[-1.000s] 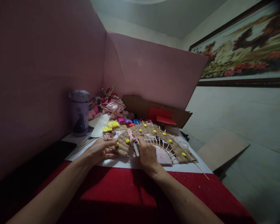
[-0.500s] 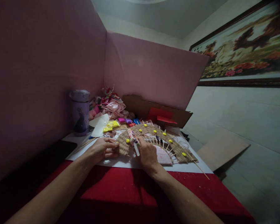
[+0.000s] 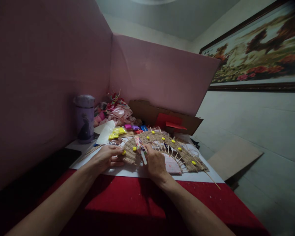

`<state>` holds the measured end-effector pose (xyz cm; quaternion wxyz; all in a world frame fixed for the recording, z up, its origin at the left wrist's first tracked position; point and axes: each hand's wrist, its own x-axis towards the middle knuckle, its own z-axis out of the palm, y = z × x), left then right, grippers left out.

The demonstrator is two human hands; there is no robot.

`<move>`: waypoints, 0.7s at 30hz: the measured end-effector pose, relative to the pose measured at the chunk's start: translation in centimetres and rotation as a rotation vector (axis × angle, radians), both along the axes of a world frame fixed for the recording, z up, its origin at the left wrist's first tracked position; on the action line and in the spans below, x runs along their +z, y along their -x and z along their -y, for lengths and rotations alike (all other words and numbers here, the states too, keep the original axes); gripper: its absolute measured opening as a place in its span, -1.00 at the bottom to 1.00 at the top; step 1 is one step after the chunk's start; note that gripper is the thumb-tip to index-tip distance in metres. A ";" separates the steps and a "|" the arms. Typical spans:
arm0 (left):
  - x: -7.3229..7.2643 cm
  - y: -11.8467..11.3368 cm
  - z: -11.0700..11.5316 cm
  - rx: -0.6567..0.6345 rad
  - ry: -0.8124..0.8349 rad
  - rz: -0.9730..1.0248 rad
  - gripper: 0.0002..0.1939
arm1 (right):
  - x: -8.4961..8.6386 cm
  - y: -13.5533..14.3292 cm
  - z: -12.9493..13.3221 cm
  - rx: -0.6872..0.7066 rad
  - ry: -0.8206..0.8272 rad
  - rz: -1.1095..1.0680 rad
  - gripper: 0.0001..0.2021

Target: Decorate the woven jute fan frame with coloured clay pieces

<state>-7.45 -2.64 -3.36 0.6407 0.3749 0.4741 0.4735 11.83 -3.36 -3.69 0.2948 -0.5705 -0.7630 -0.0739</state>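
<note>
A woven twine fan (image 3: 130, 155) with thin wooden sticks through it arches over white paper, dotted with small yellow clay pieces (image 3: 163, 138). My left hand (image 3: 108, 157) grips the fan's left end, fingers at its edge, beside a yellow clay piece (image 3: 123, 152) at the fingertips. In my right hand (image 3: 156, 160), closed, is a colourful patterned wrapper tube (image 3: 138, 142); a flat white stick (image 3: 144, 158) juts out below it, held in the same fist. A pale pink patterned half-round panel (image 3: 172, 164) lies inside the arch.
Yellow clay packets (image 3: 116, 131) and other coloured packets (image 3: 135, 127) lie behind the fan. A purple bottle (image 3: 85, 119) stands at left near a pile of pink bags (image 3: 120, 113). Torn cardboard (image 3: 145, 109) leans behind. Red cloth (image 3: 113, 200) covers the front of the table.
At my left fingertips a yellow clay piece now shows on the fan's left end, where fingers covered the spot before. My right hand and the wrapper tube have barely moved.
</note>
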 end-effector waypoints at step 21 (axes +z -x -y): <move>-0.2 -0.3 -0.1 0.031 -0.061 0.010 -0.63 | 0.1 0.0 0.1 -0.007 0.011 0.020 -0.86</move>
